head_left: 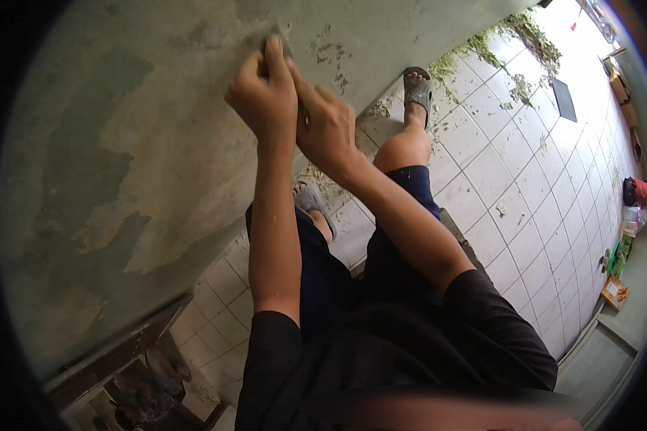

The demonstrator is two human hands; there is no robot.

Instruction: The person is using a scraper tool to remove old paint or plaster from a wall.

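Both of my hands are raised to a green wall with worn, peeling paint and pale bare patches. My left hand is closed around a flat grey scraper, its thumb stretched along the tool. Just to the right, my right hand is closed beside the left wrist, its index finger reaching up along the tool. The scraper is blurred and mostly covered by my fingers. Its edge appears to meet the wall; most of its handle is hidden.
White floor tiles carry scattered paint flakes, with greenish scrapings heaped along the wall's far end. A dark flat panel lies on the floor. A red object and an orange box stand at the right. Dark wooden furniture is lower left.
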